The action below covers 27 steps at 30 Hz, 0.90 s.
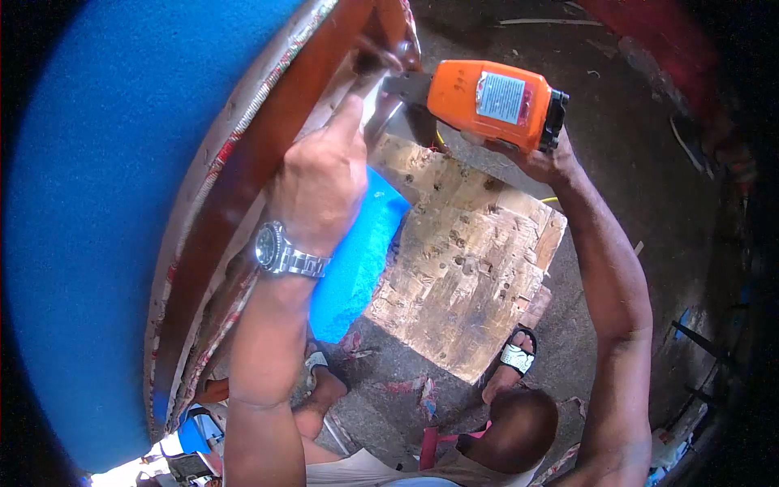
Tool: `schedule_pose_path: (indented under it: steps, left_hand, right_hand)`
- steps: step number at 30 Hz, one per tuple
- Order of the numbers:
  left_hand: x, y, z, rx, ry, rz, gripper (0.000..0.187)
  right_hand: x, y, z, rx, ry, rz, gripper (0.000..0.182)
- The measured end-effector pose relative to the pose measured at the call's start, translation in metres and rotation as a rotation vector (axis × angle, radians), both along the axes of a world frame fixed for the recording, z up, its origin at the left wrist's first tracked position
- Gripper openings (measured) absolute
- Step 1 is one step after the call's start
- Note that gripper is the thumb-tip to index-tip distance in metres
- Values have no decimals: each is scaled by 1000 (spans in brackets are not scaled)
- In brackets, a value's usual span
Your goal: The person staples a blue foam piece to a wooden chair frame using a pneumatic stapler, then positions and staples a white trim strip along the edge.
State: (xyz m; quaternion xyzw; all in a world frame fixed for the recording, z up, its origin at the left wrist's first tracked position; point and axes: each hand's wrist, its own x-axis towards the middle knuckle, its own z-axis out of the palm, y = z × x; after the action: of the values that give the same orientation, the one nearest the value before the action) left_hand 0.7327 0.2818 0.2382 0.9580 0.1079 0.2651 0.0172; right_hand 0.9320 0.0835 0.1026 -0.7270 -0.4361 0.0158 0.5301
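Note:
My right hand (535,158) is wrapped round the handle of an orange staple gun (462,97), most of the grip hidden beneath its body. The dark nose of the tool points left, close to the upper end of a reddish-brown frame (280,101). My left hand (320,191), with a metal watch on the wrist, is at the inner side of that frame. Its index finger presses pale fabric (371,101) near the nose; the other fingers are curled and partly hidden. Blue foam (105,162) covers the large piece at left.
A rough wooden board (462,268) lies below my hands, with a blue foam block (357,276) at its left. Yellow cord (550,200) shows beside the board. My sandalled foot (515,357) stands by its lower corner. Fabric scraps (428,398) litter the floor.

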Motion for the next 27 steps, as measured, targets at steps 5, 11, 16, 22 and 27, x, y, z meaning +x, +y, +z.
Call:
schedule_pose_path:
  steps: [5, 11, 16, 22, 27]
  left_hand:
    - [0, 0, 0, -9, -6, -28, 33]
    - [1, 1, 1, 53, -1, -41, 33]
    - [0, 2, -1, 131, 17, -65, 36]
    - [-2, -4, 2, 192, 63, 1, 38]
    - [-2, -5, 2, 220, 54, -44, 37]
  right_hand:
    - [-5, 3, -6, 32, 54, -2, 44]
    - [-9, 1, -19, 176, 134, -31, 41]
    - [-12, -2, -32, 240, 229, -42, 40]
    - [-12, -3, -34, 262, 307, -19, 38]
    - [-9, -3, -38, 259, 363, 2, 37]
